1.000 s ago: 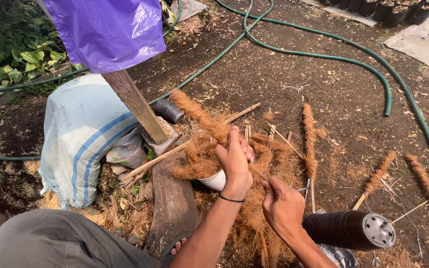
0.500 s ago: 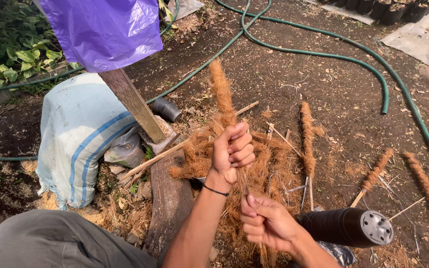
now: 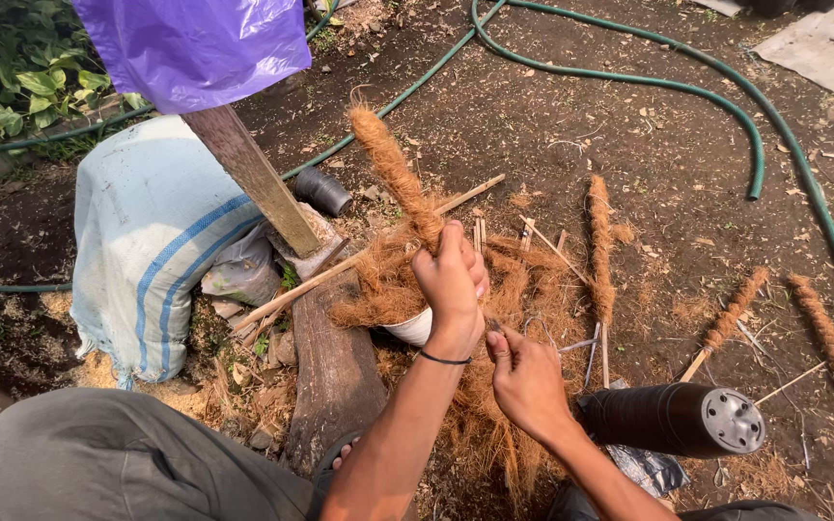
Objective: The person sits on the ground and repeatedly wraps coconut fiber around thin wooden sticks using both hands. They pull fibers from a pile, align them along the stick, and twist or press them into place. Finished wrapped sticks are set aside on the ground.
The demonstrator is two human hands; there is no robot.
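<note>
Right hand [image 3: 525, 371] low over the fibre pile [image 3: 494, 289], fingers pinched narrow; can't tell what's in them. Black pot [image 3: 673, 418] on its side just right of it. Left hand [image 3: 452, 285] fisted around a fibre-wrapped stick [image 3: 396, 174], tilted up-left. White bowl [image 3: 409, 328] under that hand. Further out: sack [image 3: 147, 232], green hose [image 3: 629, 77].

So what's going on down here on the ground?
A person sits on bare soil over a heap of brown coir fibre. The left hand grips a fibre-wrapped stick, holding it tilted upward. The right hand pinches something thin just below it, too fine to make out. More wrapped sticks lie nearby, beside a black pot on its side.
</note>
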